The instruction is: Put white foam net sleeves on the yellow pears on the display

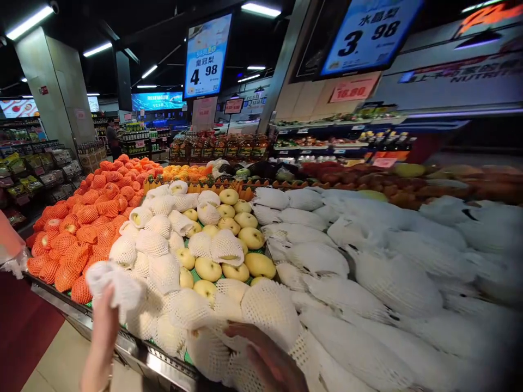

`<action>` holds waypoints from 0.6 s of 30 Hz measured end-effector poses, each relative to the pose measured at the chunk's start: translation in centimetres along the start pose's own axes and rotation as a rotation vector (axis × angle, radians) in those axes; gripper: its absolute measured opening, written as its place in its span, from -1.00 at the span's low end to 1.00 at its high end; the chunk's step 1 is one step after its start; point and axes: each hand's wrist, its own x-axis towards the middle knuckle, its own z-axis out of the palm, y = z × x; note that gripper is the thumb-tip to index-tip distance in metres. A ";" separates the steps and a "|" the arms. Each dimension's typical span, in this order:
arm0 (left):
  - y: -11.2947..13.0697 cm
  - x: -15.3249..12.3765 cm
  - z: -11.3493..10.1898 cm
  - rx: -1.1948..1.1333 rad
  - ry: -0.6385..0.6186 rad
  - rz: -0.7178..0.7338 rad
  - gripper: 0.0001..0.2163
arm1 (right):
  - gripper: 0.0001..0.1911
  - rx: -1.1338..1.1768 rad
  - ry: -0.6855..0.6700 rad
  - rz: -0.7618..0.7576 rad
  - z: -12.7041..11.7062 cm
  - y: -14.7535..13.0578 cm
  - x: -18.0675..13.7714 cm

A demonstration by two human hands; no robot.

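Here the left hand (104,321) grips a foam net (112,283); right hand (272,359) lies spread open on netted pears (269,310).

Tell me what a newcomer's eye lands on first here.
Probably the heap of pears in white foam nets at centre, with bare yellow pears showing among them. The left hand holds up a white net, and the right hand rests on the netted fruit. Orange-netted fruit piles up at left.

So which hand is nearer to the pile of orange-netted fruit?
Left. The left hand, holding a white foam net, is just beside the orange-netted fruit. The right hand rests on netted pears farther right.
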 end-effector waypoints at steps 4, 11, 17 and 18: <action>-4.5 -2.3 7.2 -0.072 -0.268 -0.227 -0.46 | -0.66 -0.052 -0.052 -0.123 0.6 -0.8 1.6; -6.3 -5.7 10.3 0.210 -0.744 -0.118 -0.33 | -0.77 -0.165 0.251 -0.127 -0.6 1.2 1.8; -4.9 -4.0 11.1 0.269 -0.850 0.197 -0.58 | -0.73 -0.105 0.237 -0.120 -2.1 2.4 2.6; -4.4 -3.7 11.2 0.358 -0.912 0.167 -0.65 | -0.66 -0.076 0.202 -0.121 -1.9 2.3 2.9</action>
